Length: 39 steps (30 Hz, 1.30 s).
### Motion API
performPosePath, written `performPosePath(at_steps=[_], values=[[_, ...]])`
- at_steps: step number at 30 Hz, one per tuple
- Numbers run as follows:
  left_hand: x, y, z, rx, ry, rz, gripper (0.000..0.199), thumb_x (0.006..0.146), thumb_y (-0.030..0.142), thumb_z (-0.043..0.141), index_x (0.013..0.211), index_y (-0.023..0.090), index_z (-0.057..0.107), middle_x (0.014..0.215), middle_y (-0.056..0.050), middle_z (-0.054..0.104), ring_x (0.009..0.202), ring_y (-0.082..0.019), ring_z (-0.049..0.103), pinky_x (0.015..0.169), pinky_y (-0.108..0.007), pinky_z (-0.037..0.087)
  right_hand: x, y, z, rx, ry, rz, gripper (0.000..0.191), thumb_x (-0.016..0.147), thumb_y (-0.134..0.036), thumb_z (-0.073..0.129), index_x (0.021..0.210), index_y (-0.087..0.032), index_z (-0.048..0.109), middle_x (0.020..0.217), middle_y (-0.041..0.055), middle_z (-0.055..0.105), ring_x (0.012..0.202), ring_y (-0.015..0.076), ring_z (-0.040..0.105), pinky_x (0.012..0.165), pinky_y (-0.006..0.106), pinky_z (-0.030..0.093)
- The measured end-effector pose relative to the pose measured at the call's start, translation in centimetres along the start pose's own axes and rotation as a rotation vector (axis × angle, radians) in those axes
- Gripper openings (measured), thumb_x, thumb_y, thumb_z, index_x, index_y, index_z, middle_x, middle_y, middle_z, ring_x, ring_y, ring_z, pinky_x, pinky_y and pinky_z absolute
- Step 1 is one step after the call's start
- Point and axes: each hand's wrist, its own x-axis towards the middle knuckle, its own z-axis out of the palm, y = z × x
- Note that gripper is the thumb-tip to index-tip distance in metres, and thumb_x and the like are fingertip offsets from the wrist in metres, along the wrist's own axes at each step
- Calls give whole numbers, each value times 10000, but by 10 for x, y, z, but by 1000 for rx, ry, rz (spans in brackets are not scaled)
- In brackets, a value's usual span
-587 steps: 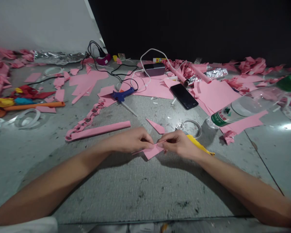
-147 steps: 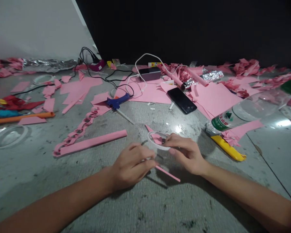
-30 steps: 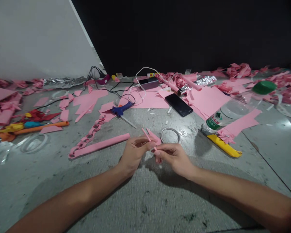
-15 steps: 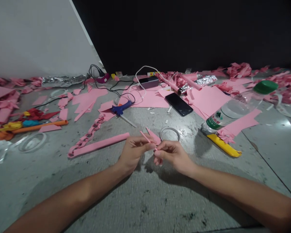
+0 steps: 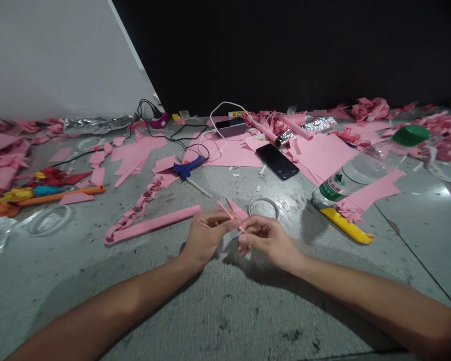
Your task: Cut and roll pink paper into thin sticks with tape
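A thin pink paper strip (image 5: 226, 209) slants between my two hands above the grey surface. My left hand (image 5: 206, 235) pinches it between thumb and fingers. Fingertips of my right hand (image 5: 268, 238) close on its lower end, almost touching the left ones. Just behind the hands lies a pointed pink paper scrap (image 5: 236, 207), partly hidden by them. A roll of white tape (image 5: 263, 206) rests beyond my right hand. Left of my left hand, a folded pink paper band (image 5: 158, 223) meets a pink paper chain (image 5: 137, 210).
Further back lie a blue glue gun (image 5: 190, 167), a black phone (image 5: 277, 161) and a power bank (image 5: 231, 127) with cables. To the right, a green-capped plastic bottle (image 5: 364, 163) lies tilted by a yellow cutter (image 5: 348, 225). Crumpled pink paper (image 5: 370, 109) lines the wall.
My fingers have shifted slightly around the pink paper strip, and a little more of its lower end shows between them. Everything else stays in place.
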Motion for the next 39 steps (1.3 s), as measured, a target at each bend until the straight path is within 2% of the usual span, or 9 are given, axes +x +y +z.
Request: performPosePath(at_steps=[3, 7, 13, 15, 18, 22, 29, 34, 39], values=[[-1, 2, 1, 11, -33, 2, 199, 787, 372, 932, 676, 233, 844, 741, -34, 760, 747, -186, 657, 754, -322, 530, -1, 0, 0, 3, 11, 1, 332, 889, -478, 896, 879, -187, 736, 767, 44, 827, 636, 159, 769, 613, 274, 588], [0, 2, -1, 24, -54, 3, 187, 793, 378, 920, 695, 235, 848, 780, -39, 771, 750, -191, 675, 759, -333, 543, -1, 0, -2, 2, -52, 10, 340, 934, -502, 850, 900, -174, 768, 803, 64, 843, 642, 160, 772, 622, 290, 593], [3, 0, -1, 2, -73, -11, 209, 768, 378, 932, 676, 217, 835, 743, -38, 760, 739, -188, 675, 782, -336, 552, 0, -2, -5, -18, -149, 13, 398, 990, -545, 779, 925, -153, 774, 739, 52, 810, 590, 145, 730, 612, 292, 577], [3, -2, -1, -12, -32, -25, 201, 749, 373, 945, 683, 216, 839, 732, -32, 756, 722, -182, 664, 764, -326, 548, 1, -3, -5, -10, -125, 5, 387, 986, -546, 784, 951, -161, 772, 751, 49, 811, 594, 137, 728, 608, 277, 574], [3, -5, 0, -13, 37, -45, 199, 726, 376, 954, 687, 215, 845, 735, -31, 764, 695, -175, 651, 729, -318, 542, 1, -3, -3, 9, -34, 5, 343, 897, -493, 891, 983, -191, 753, 786, 37, 823, 604, 140, 733, 596, 268, 583], [3, -5, -2, -22, -4, -23, 185, 731, 359, 954, 672, 223, 843, 751, -32, 766, 740, -182, 671, 756, -318, 552, 1, -2, -2, 1, 16, 2, 329, 877, -474, 908, 931, -189, 753, 806, 44, 831, 595, 140, 732, 586, 271, 594], [5, -13, -12, -64, -55, 53, 66, 788, 296, 955, 813, 285, 895, 910, -37, 806, 871, -178, 705, 814, -304, 548, 0, -2, -6, 31, -82, 13, 336, 947, -494, 843, 922, -167, 774, 748, 43, 807, 584, 151, 737, 599, 297, 601], [5, -16, -15, -120, -126, 64, 87, 803, 344, 968, 845, 300, 905, 887, -40, 767, 847, -176, 686, 794, -311, 545, 0, -2, -8, 20, -135, 21, 347, 978, -498, 809, 954, -152, 799, 744, 42, 801, 582, 140, 725, 600, 287, 572], [6, -13, -13, -137, -147, 49, 142, 778, 400, 984, 826, 292, 905, 870, -50, 760, 834, -182, 677, 823, -335, 560, 0, -6, -9, 43, -205, 41, 355, 995, -505, 786, 945, -154, 785, 722, 37, 793, 573, 133, 717, 597, 276, 564]])
